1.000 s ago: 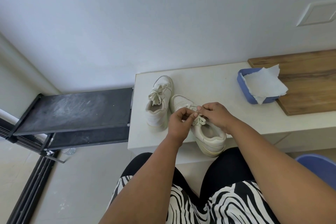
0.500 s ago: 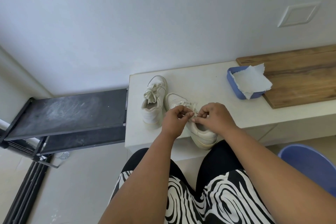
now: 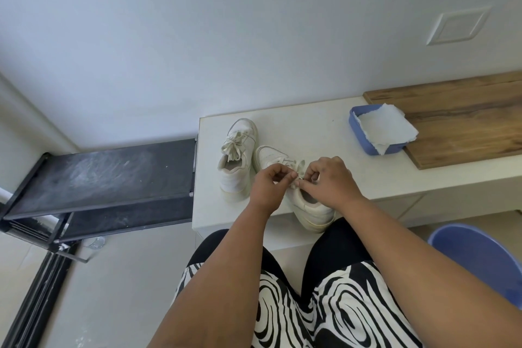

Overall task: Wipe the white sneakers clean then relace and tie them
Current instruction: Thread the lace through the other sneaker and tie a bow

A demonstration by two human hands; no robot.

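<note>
- Black shelf rack (image 3: 107, 178) at far left, beside white counter (image 3: 310, 133).
- Left sneaker (image 3: 237, 158) on counter, laces tied in a bow, toe pointing far.
- Left hand (image 3: 268, 186) pinches lace (image 3: 299, 167) of right sneaker (image 3: 308, 206), at the near counter edge.
- Right hand (image 3: 330, 181) pinches same lace, fingertips touching left hand's.
- Blue tray (image 3: 358, 127) with paper towel (image 3: 384, 127) far right, against wooden board (image 3: 466, 116).

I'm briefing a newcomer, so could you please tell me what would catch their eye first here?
Both hands, left and right, pinch the laces of the nearer sneaker at the counter's front edge. Beside it stands the other sneaker, already tied. Farther right, a blue tray holds white paper.
</note>
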